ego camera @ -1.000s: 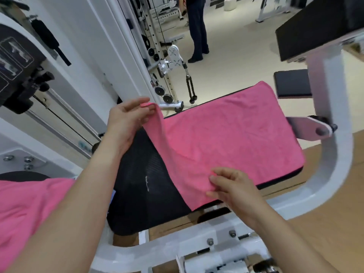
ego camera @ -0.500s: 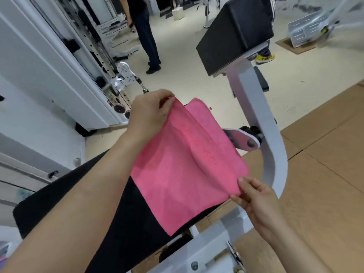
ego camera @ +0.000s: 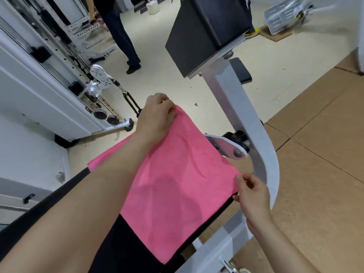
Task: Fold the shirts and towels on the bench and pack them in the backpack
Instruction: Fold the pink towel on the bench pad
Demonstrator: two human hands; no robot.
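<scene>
Folded pink towel (ego camera: 173, 186) lies mid-frame on the black surface (ego camera: 126, 253); left grip (ego camera: 157, 117) pinches its far corner, right grip (ego camera: 254, 196) its right corner. Embossed lettering unreadable. Open floor (ego camera: 161, 83) upper centre.

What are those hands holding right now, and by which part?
Both hold the pink towel by its corners: the left hand pinches the far corner, the right hand pinches the near right corner.

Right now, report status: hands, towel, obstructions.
Left hand grips towel, far corner. Right hand pinches near corner. Doubled over on bench. White frame beside right hand.
</scene>
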